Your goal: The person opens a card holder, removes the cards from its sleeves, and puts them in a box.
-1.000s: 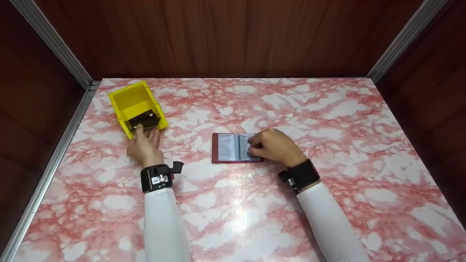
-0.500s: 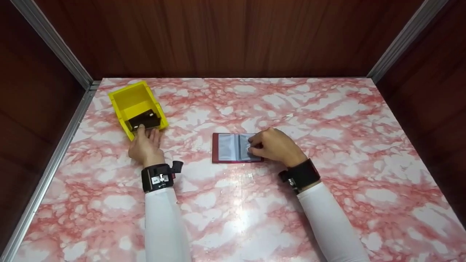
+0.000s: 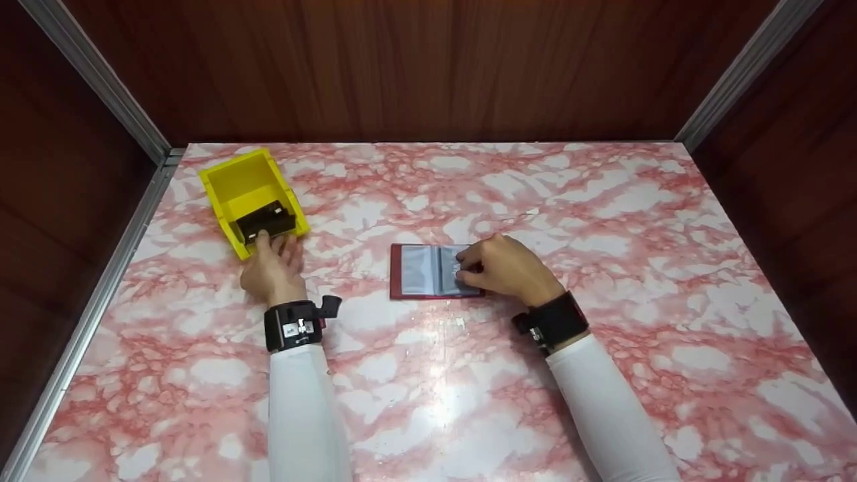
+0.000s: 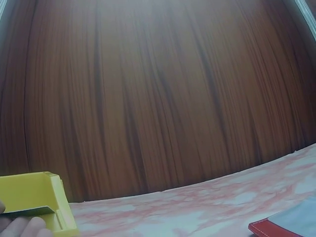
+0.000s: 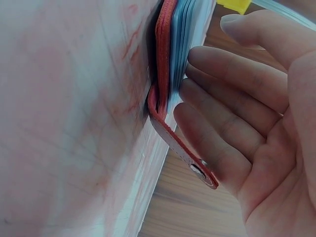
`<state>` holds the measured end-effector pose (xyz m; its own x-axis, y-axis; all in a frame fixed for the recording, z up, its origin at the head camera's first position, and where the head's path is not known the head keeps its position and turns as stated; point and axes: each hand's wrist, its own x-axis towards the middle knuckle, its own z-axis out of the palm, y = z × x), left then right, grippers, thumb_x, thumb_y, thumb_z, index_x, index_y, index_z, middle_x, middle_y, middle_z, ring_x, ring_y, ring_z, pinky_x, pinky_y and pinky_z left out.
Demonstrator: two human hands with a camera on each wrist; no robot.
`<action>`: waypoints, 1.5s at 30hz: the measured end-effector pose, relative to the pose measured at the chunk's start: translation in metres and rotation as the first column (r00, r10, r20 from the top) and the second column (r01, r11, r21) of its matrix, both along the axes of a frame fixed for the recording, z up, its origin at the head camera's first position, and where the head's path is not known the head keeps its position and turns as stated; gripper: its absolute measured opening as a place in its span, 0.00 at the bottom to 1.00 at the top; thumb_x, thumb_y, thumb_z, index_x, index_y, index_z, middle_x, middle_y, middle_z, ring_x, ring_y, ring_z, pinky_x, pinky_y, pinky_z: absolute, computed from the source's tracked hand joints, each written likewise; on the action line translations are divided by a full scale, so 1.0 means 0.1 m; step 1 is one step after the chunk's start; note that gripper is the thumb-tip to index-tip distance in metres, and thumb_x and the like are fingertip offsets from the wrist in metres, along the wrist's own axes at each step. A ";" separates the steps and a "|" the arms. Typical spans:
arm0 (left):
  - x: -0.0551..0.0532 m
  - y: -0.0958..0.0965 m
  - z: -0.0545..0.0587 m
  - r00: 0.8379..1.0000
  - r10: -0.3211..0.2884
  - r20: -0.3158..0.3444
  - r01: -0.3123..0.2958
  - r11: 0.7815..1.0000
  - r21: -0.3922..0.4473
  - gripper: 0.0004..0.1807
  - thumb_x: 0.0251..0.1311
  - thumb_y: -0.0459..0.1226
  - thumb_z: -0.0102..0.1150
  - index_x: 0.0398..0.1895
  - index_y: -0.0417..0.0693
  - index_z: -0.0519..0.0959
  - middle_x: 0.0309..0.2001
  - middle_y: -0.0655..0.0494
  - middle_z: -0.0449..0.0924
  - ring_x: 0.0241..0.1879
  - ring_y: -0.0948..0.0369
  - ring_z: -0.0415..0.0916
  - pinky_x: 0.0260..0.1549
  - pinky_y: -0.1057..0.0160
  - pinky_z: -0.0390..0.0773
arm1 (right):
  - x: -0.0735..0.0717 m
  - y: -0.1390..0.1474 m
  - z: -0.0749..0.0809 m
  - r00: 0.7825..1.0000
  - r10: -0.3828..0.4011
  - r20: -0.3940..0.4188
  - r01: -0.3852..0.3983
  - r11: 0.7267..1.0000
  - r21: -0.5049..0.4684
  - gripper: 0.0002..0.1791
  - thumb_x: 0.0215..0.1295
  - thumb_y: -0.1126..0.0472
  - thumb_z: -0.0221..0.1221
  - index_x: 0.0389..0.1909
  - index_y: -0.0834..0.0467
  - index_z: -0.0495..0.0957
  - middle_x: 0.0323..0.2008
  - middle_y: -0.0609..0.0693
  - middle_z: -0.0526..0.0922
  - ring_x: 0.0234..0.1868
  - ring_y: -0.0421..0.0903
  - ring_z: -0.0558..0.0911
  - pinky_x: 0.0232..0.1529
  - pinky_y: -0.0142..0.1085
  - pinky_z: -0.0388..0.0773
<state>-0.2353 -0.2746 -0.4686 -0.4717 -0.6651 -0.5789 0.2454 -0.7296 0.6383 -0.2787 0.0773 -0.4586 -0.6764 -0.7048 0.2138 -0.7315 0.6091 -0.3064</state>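
Note:
My left hand [image 3: 273, 273] is at the near end of a yellow bin [image 3: 215, 194], pinching a dark card [image 3: 278, 231] with the thumb on top and fingers beneath; the left wrist view shows the card [image 4: 32, 211] by the bin wall. More dark cards [image 3: 261, 215] lie under it in the bin. A red card holder [image 3: 396, 271] lies open mid-table, its clear sleeves [image 3: 418, 271] facing up. My right hand [image 3: 512, 268] rests its fingertips on the right-hand sleeves, thumb apart, as the right wrist view shows. The holder's snap strap [image 5: 182, 148] sticks out at that side.
The table [image 3: 428, 388] has a pink and white marbled top. Dark wood panels [image 3: 428, 73] stand behind it and on both sides, with metal rails [image 3: 100, 80] at the corners.
My left hand has drifted slightly right and toward me, keeping its pinch at the bin's near end. The right hand and card holder have stayed in place.

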 end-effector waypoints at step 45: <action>-0.04 0.01 -0.03 0.998 0.041 -0.045 -0.040 0.999 0.022 0.15 0.46 0.39 0.70 0.38 0.43 0.81 0.38 0.47 0.84 0.36 0.55 0.84 0.39 0.55 0.83 | -0.01 0.01 0.00 0.999 0.036 -0.029 -0.036 0.999 0.010 0.13 0.54 0.51 0.62 0.15 0.46 0.71 0.13 0.39 0.62 0.16 0.35 0.61 0.19 0.29 0.58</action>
<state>-0.2389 -0.2739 -0.4713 -0.4707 -0.6722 -0.5715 0.3040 -0.7317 0.6101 -0.2801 0.0782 -0.4582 -0.6439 -0.7310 0.2260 -0.7618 0.5848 -0.2788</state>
